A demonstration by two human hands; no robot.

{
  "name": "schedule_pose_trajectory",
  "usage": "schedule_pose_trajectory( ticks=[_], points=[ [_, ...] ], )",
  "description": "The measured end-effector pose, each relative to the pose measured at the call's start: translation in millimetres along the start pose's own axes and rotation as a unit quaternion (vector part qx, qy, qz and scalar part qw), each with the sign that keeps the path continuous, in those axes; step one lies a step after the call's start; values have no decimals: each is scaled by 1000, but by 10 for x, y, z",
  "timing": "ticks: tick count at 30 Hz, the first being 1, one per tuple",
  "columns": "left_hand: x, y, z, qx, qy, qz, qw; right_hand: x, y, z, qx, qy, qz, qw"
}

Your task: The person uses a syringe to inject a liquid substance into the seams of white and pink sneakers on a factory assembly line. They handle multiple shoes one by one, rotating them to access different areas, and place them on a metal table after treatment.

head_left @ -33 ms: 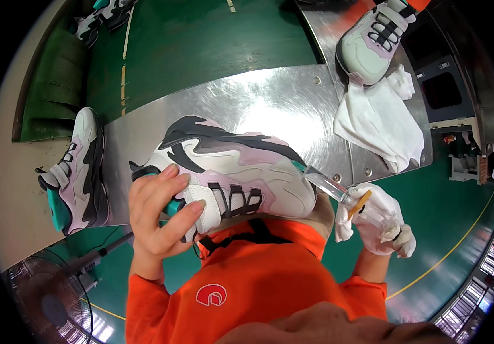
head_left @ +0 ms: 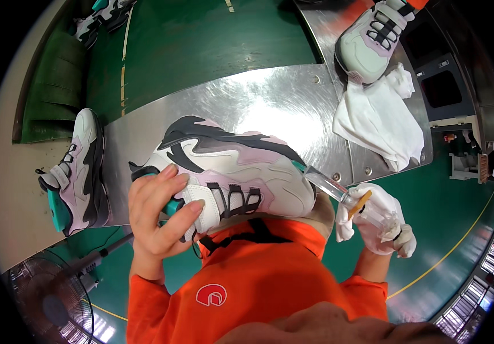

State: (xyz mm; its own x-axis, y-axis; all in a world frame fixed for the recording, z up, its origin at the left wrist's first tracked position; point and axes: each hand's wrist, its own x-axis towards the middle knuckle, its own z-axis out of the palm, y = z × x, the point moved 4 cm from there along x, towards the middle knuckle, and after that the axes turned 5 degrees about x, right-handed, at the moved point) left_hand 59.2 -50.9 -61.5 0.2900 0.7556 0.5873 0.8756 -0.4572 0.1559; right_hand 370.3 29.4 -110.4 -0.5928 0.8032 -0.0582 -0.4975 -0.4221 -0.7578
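My bare left hand (head_left: pixel 164 209) grips a white, lilac and black sneaker (head_left: pixel 241 166) at its heel and ankle opening, fingers over the white strap. The shoe lies on its side, its dark sole toward the far side and its toe to the right. In a white glove, my right hand (head_left: pixel 376 221) is closed around a clear syringe (head_left: pixel 327 184) with an orange-yellow finger flange. The green tip of the syringe meets the toe area, near the edge between upper and sole. Whether any liquid comes out is too small to tell.
A matching sneaker (head_left: pixel 81 172) stands to the left on the metal table (head_left: pixel 224 94). White cloth (head_left: pixel 381 120) lies at the right, below another sneaker (head_left: pixel 370 43). Beyond the table runs a green surface (head_left: pixel 201 43) with more shoes at far left. A fan (head_left: pixel 49 301) stands lower left.
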Motion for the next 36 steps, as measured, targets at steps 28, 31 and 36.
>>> schedule_pose_trajectory(
  ticks=[28,31,36],
  points=[
    [-226,722,37,224,-37,-4,974,-651,387,-179,131,76,-47,987],
    [-246,775,31,228,-32,-14,973,-680,405,-83,133,101,-46,985],
    [-287,798,52,226,-21,-18,974,-701,356,72,110,122,-56,985]
  ],
)
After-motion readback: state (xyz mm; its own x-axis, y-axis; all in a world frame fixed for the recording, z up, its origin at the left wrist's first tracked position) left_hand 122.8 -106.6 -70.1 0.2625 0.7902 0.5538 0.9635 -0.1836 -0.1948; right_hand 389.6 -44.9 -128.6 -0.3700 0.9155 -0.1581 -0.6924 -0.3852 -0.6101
